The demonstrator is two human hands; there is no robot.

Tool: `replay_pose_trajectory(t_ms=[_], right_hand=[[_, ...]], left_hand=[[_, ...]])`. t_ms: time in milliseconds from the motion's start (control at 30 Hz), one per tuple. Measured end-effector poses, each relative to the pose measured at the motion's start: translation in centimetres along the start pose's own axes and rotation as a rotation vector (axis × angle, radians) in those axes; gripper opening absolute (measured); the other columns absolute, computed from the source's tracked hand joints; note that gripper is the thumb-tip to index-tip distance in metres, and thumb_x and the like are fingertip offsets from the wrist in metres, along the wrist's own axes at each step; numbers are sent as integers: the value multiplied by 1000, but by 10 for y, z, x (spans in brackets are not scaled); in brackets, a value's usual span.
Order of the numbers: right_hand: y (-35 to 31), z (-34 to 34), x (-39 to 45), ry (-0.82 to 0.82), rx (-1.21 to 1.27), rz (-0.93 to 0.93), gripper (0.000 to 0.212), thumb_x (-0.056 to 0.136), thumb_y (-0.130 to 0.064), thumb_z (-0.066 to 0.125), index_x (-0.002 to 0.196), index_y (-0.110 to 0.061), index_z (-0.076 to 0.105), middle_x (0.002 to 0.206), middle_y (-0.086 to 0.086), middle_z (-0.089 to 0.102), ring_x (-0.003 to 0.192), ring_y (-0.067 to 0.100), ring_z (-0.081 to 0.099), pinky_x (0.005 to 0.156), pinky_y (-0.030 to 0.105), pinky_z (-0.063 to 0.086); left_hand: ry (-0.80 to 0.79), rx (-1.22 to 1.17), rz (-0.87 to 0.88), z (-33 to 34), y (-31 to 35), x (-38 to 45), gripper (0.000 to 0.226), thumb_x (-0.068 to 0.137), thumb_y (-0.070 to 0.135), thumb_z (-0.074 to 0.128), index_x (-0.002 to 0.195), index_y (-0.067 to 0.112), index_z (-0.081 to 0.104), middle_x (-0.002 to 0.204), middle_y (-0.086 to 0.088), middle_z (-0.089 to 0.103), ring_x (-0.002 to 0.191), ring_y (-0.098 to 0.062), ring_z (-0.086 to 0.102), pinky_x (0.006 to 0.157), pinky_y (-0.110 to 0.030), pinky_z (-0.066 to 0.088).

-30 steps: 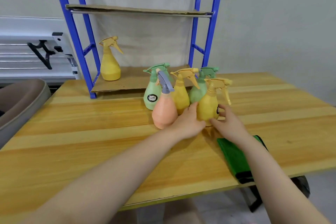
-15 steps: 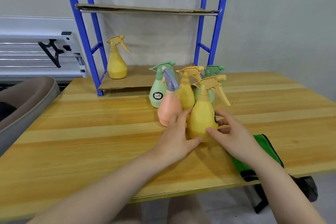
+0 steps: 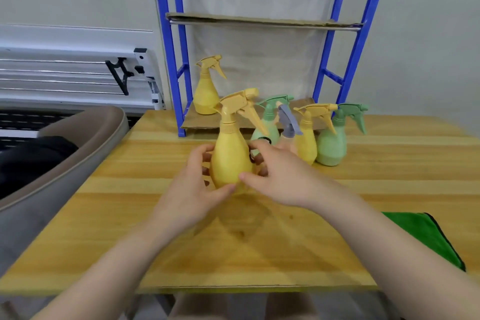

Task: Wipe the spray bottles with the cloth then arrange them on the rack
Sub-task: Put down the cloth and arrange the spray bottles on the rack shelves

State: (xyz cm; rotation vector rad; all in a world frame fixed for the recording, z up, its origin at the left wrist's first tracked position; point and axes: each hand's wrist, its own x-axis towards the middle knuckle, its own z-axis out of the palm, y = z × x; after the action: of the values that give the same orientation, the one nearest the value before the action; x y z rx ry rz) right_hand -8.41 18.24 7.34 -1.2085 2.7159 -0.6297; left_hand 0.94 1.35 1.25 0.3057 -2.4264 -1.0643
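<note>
You held one yellow spray bottle [image 3: 230, 156] upright between both hands, just above or on the wooden table [image 3: 130, 215]; contact with the tabletop could not be judged. Your left hand [image 3: 193, 192] wrapped the bottle's left side, fingers curled round the back of its belly and the thumb [image 3: 223, 191] pressed to the lower front. Your right hand [image 3: 276, 176] gripped the right side, its thumb laid across the lower front and its fingers bent round the far side. The bottle's nozzle and trigger pointed right. Behind it, near your right hand, stood a cluster of four bottles: a light green one [image 3: 267, 130], a pink one with a grey trigger [image 3: 287, 127], a second yellow one [image 3: 307, 138] and a darker green one [image 3: 332, 143]. Another yellow bottle [image 3: 206, 91] stood alone on the cardboard-lined bottom shelf of the blue rack [image 3: 171, 60] at the table's far edge. The green cloth [image 3: 426, 236] lay flat at the table's right front edge, well apart from both hands.
</note>
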Motion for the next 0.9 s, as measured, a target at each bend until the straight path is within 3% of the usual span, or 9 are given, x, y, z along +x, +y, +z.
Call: replay_pose_trajectory(t_ms=[67,167,267,400,500,600,733,900], right_hand=[[-15,-12,30,-63,-102,-47,64,91,-53,57,144,-25,35,128,1,59,108,22,60,92,37,51],[-28,-32,73,-113,-54,-110,54,91,-48,61,138,-25,47,130,-2,61,114,18,60,92,30,48],[-32,-45,108,-217,194,-50,44,93,-40,62,132,-20,52,115,2,67,98,15,69,91,33,56],[-25,-62,148,-279,443,-23,39,96,-28,62,129,-11,50,113,14,68,95,20,67,91,35,57],[-16,-73,173,-205,435,-58,38,95,-26,63,127,-9,52,109,15,70,90,21,66,90,38,58],[-5,-80,196,-50,268,-98,30,93,-30,65,111,-6,62,97,11,73,82,20,64,84,40,56],[19,-93,223,66,200,-109,15,93,-18,66,101,-6,66,85,2,71,76,18,62,71,29,51],[58,-96,254,136,185,-34,6,90,-14,68,92,-9,67,79,1,72,68,18,63,80,42,58]], left_hand=[[33,-24,-23,-15,-11,14,84,71,43,81,138,36,31,119,16,51,99,-3,57,84,-32,52],[64,-95,-65,-29,-31,37,84,70,41,82,139,35,34,120,12,55,94,-12,63,81,-36,55],[79,-129,-118,-34,-48,61,77,74,35,82,139,32,39,118,13,56,94,-14,64,79,-34,56],[108,-107,-127,-31,-63,97,81,73,35,83,140,29,40,120,10,57,97,-14,63,83,-40,56],[89,-41,-105,-25,-65,126,83,71,39,82,141,30,39,121,8,55,99,-13,61,87,-41,55],[69,15,-63,-14,-62,156,93,66,50,80,144,30,35,125,5,53,105,-13,59,90,-41,55],[80,152,-24,4,-53,192,92,72,47,80,147,28,30,134,2,49,113,-17,56,92,-41,53],[28,174,-27,31,-50,221,91,82,40,75,153,21,21,150,-4,40,130,-22,49,104,-42,46]])
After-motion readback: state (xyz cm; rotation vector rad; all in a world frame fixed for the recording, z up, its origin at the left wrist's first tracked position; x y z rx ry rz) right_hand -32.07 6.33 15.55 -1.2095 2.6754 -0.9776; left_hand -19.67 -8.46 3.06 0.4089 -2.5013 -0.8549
